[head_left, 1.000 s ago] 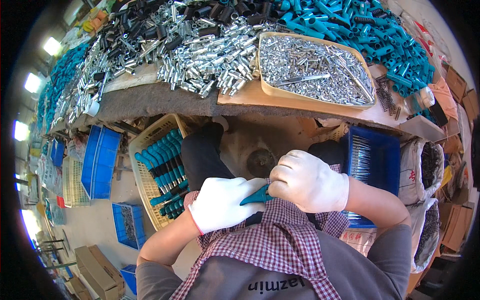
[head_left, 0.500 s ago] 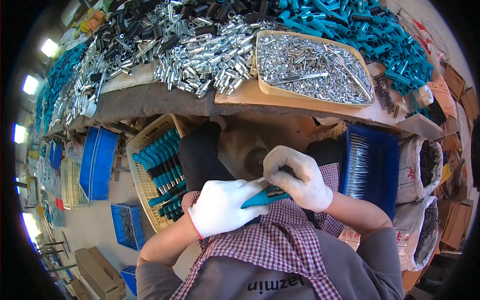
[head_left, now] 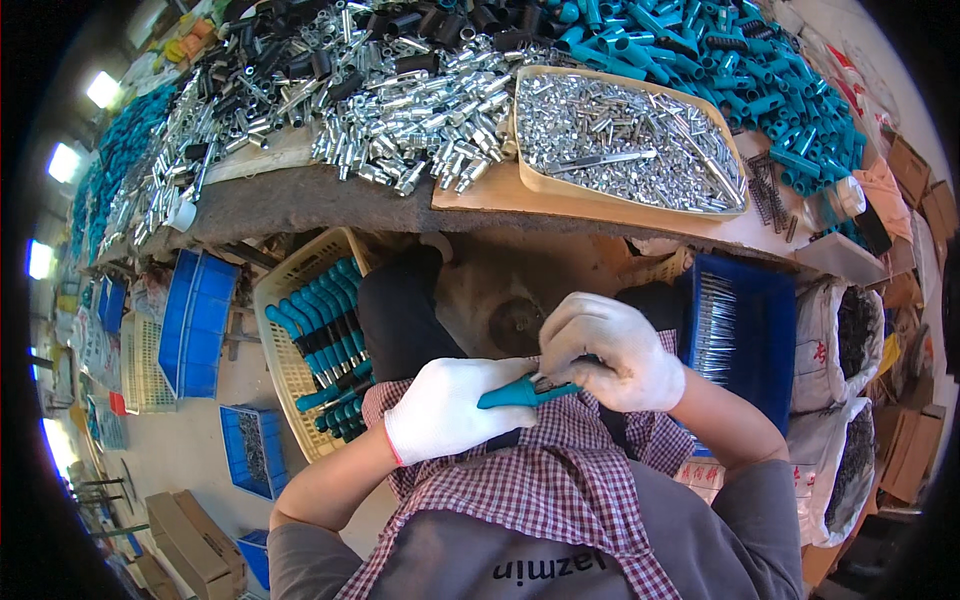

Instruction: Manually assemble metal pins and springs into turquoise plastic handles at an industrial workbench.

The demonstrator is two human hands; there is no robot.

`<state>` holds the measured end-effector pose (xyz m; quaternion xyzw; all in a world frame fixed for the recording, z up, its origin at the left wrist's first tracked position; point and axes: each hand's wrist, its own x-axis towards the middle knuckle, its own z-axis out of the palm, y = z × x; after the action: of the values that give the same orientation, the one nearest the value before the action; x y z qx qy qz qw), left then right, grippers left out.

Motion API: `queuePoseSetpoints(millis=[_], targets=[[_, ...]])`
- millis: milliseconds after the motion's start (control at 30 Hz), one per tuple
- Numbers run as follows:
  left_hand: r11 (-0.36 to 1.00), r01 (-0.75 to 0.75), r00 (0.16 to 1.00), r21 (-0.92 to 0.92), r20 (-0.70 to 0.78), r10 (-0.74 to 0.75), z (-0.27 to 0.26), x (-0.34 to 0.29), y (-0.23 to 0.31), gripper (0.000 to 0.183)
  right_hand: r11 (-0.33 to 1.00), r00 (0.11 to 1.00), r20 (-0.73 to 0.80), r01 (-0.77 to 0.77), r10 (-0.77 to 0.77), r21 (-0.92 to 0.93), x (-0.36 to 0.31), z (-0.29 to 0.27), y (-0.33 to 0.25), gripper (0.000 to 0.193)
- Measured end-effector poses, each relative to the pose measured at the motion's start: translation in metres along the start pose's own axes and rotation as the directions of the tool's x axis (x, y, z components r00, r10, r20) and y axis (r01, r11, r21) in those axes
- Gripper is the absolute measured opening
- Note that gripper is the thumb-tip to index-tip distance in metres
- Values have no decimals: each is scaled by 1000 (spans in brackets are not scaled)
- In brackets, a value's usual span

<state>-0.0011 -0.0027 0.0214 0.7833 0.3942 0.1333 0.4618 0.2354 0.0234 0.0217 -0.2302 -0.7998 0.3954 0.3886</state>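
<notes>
Both of my hands wear white gloves and meet over my lap. My left hand (head_left: 450, 410) is closed round a teal plastic handle (head_left: 512, 394), which lies nearly level and points right. Metal shows in the slot at the handle's right end. There my right hand (head_left: 612, 355) is closed in a pinch, its fingertips against that end. Whatever sits between those fingertips is too small and covered to name. A checked apron (head_left: 560, 500) lies beneath both hands.
A tray (head_left: 530, 170) of small metal pins sits at the bench's front edge, with heaps of metal shafts (head_left: 400, 130) and teal sleeves (head_left: 770, 110) around it. A yellow crate (head_left: 268, 345) of teal-handled tools stands left of my legs, a blue bin (head_left: 765, 330) of metal rods right.
My right hand has shifted slightly right, and its fingers now curl lower over the handle's end. A thin metal piece seen between the hands before no longer shows. My left hand stays nearly still.
</notes>
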Motion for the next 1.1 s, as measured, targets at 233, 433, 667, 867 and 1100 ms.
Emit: queuePoseSetpoints(millis=[233, 433, 667, 867, 1100], targets=[[995, 5, 1000, 100, -22, -3, 0, 0, -2, 53, 923, 980, 190, 130, -63, -363, 0, -8, -3, 16], [991, -32, 997, 130, -62, 40, 4, 3, -13, 48, 544, 882, 457, 331, 113, -772, 10, 16, -39, 15], [975, -58, 997, 213, -34, 67, 10, 2, -16, 47, 800, 802, 356, -233, 480, -554, 22, -1, -19, 29], [959, -110, 988, 262, -72, 133, 1, 2, -9, 52, 703, 483, 595, -681, 642, -205, 16, -13, 23, 46], [881, -272, 917, 387, -173, 360, 11, 16, -26, 53, 741, 732, 271, -446, 625, -503, 16, -2, 0, 39]])
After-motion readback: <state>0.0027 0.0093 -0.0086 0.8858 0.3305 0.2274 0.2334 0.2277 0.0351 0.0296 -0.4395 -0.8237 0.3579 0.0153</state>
